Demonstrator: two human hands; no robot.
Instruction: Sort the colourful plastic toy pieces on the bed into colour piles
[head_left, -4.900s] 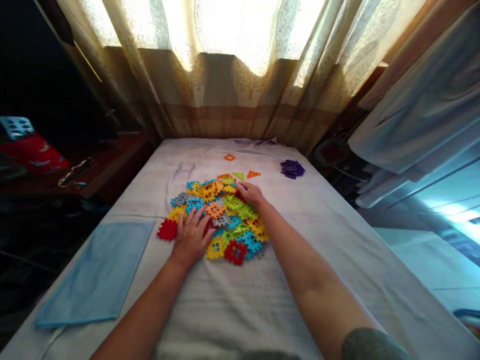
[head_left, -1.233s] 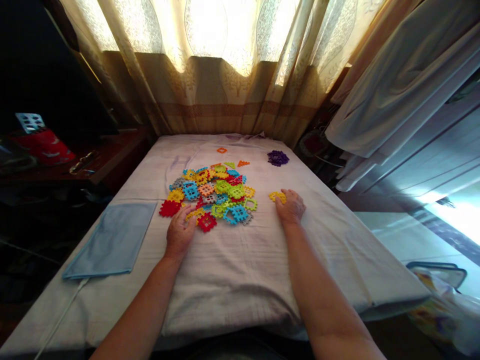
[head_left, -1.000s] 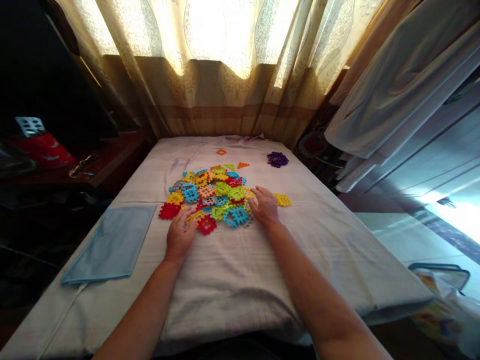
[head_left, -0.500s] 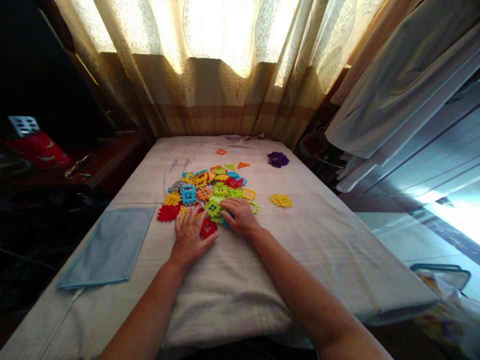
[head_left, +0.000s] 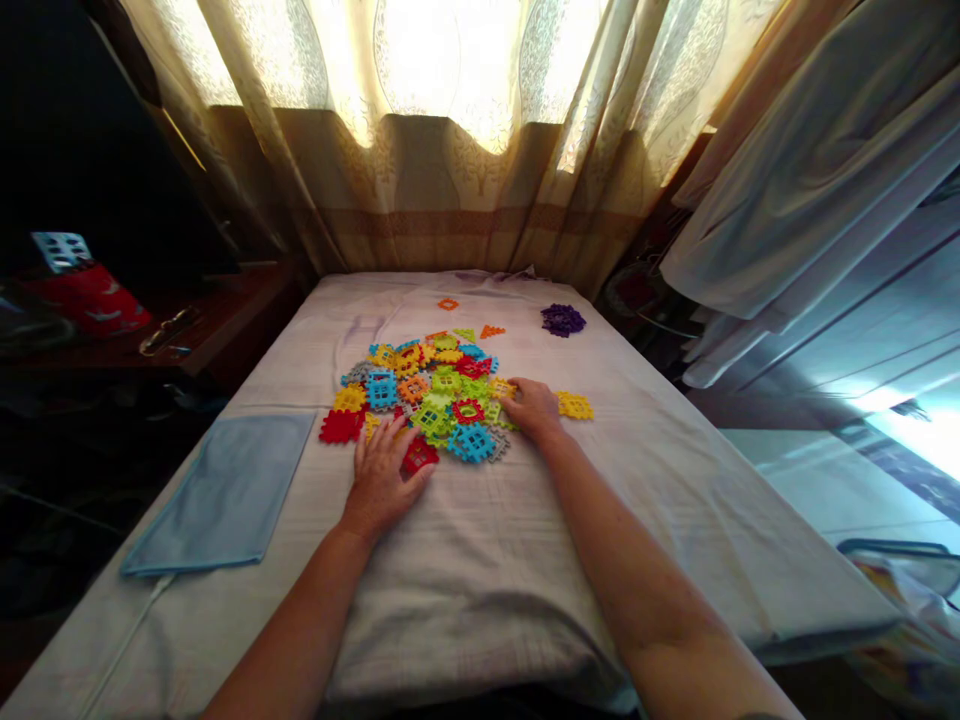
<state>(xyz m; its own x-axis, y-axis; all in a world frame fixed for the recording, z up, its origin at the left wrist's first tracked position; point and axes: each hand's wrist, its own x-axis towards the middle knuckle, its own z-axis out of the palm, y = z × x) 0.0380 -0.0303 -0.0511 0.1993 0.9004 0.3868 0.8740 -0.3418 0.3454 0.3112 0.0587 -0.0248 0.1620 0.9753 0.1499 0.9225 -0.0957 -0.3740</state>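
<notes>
A heap of colourful notched plastic tiles lies mid-table, with green tiles (head_left: 433, 418) at its centre and a blue tile (head_left: 472, 442) at its near edge. My left hand (head_left: 384, 478) rests with spread fingers on the heap's near left side, beside a red tile (head_left: 418, 455). At the right edge, the fingers of my right hand (head_left: 534, 408) touch a yellow tile (head_left: 501, 388); whether they grip it is hard to tell. More yellow tiles (head_left: 576, 405) lie just right of that hand. A purple pile (head_left: 562, 320) sits at the back right.
The table (head_left: 465, 560) has a wrinkled pale cloth. A light blue flat pouch (head_left: 221, 490) with a white cord lies on the left. Loose orange and green pieces (head_left: 448, 304) are near the back. Curtains (head_left: 450, 180) hang behind.
My right hand has moved right from the heap's centre to its right edge, uncovering a small red tile and the blue tile. My left hand has stayed nearly in place. The view has shifted slightly.
</notes>
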